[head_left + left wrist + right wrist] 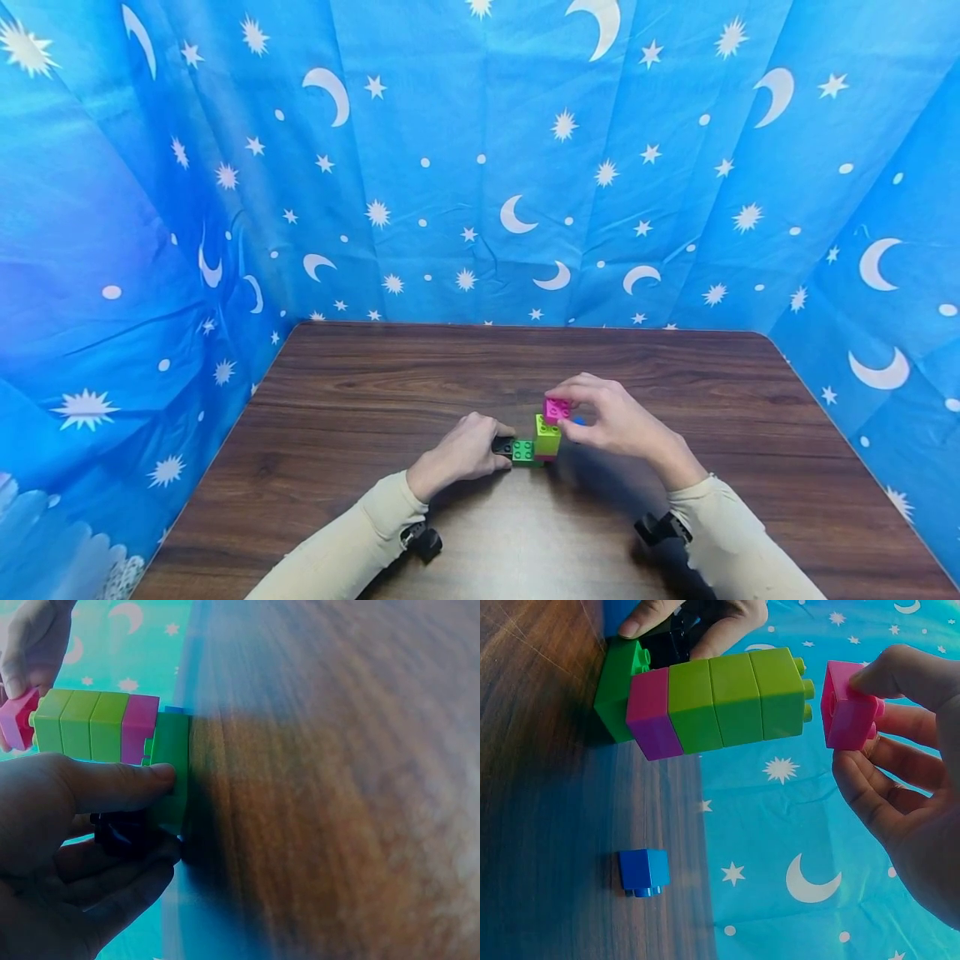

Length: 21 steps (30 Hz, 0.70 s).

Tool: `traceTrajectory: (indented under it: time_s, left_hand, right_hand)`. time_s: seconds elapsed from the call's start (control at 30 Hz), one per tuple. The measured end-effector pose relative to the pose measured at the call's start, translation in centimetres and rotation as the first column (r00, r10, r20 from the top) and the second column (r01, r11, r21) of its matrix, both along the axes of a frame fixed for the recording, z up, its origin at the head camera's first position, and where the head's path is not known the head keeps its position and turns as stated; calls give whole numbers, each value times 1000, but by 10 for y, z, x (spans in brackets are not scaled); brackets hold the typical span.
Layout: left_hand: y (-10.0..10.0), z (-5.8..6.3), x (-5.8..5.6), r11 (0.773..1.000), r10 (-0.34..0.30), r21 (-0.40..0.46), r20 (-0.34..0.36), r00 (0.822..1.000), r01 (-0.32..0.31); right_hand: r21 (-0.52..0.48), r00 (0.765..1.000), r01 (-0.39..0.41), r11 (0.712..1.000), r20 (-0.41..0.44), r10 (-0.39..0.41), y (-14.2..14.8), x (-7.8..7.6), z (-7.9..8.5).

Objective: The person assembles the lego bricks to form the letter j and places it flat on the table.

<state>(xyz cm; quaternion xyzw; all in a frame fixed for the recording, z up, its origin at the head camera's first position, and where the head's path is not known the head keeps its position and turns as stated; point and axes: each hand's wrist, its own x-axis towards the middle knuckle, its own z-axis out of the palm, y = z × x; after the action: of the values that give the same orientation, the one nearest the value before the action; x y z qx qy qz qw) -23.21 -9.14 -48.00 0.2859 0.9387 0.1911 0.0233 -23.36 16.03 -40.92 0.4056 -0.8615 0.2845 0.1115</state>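
A small tower stands on the wooden table (375, 400): a dark green base brick (522, 451), a magenta brick (651, 712) and several lime green bricks (735, 694) above it. My left hand (465, 454) grips the base brick (171, 772) and a black brick (120, 829) joined to it, thumb pressed on the green one. My right hand (607, 421) pinches a pink brick (557, 409) just above the tower top. In the right wrist view that pink brick (847, 705) sits a small gap away from the top studs.
A single blue brick (645, 870) lies on the table just behind the tower, under my right hand. Blue cloth with moons and stars (480, 167) hangs around the table's back and sides. The table edges are close on the left and right.
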Motion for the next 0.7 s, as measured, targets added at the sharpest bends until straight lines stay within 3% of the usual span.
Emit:
traceTrajectory:
  time_s: [0.7]
  left_hand:
    - [0,1,0,1000,4,-6,4,1000,-4]
  right_hand:
    - [34,999,-21,999,26,20,-8,1,-4]
